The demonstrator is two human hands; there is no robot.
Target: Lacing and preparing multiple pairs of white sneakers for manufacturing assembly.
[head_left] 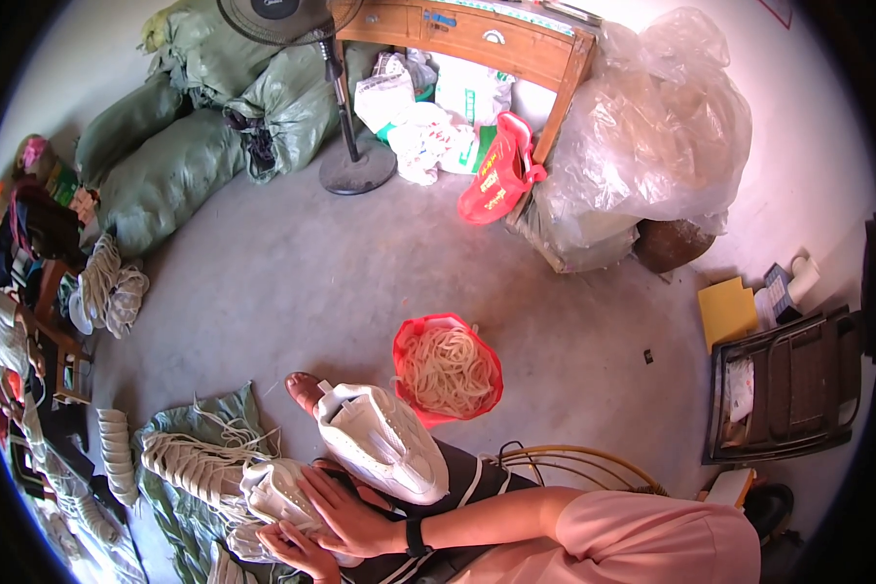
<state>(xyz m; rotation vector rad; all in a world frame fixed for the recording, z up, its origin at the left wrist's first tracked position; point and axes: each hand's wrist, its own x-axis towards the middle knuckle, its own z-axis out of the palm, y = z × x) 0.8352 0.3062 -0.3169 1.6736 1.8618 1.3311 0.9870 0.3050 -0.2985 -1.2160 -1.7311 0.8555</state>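
A white sneaker [384,443] rests across my lap, its opening toward the upper left. To its left is another white sneaker [280,490], partly covered by my hands. My right hand [352,511], with a black band at the wrist, lies over that sneaker with fingers stretched out. Close by, my left hand [300,553] has its fingers bent against the sneaker's near side; its fingertips are hard to make out. Left of my hands, a nested row of pale shoes [190,465] with loose laces lies on a green plastic sheet [234,404].
A red tub [497,375] of pale laces stands ahead on the floor. Stuffed green sacks [170,175], a fan [355,170] and a wooden desk [492,37] are at the back. Clear plastic bags [652,136] and a dark folded chair [788,384] stand right. Another person [5,331] is far left.
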